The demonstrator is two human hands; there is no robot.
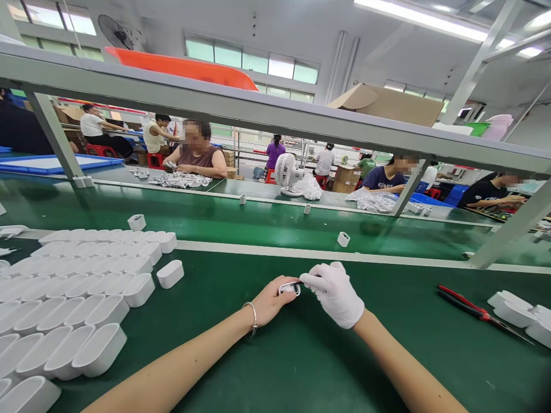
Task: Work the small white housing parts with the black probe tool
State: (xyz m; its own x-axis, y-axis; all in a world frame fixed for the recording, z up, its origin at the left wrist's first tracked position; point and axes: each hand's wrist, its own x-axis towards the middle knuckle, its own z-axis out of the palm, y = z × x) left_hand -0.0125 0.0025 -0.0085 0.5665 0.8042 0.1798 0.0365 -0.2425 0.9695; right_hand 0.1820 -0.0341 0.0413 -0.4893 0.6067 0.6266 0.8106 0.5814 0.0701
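My left hand (270,299), bare with a bracelet at the wrist, holds a small white oval casing (289,288) over the green table (258,367). My right hand (336,292) wears a white glove and pinches the same casing from the right, fingertips on its top edge. Both hands meet just in front of the conveyor's near edge. To the left lie several rows of identical white oval casings (73,298), open side up.
Red-handled pliers (473,310) lie at the right beside more white casings (523,315). Single casings (343,239) ride the green conveyor (258,221). A metal frame bar (258,112) crosses overhead. Several people sit working across the belt, near a white fan (286,172).
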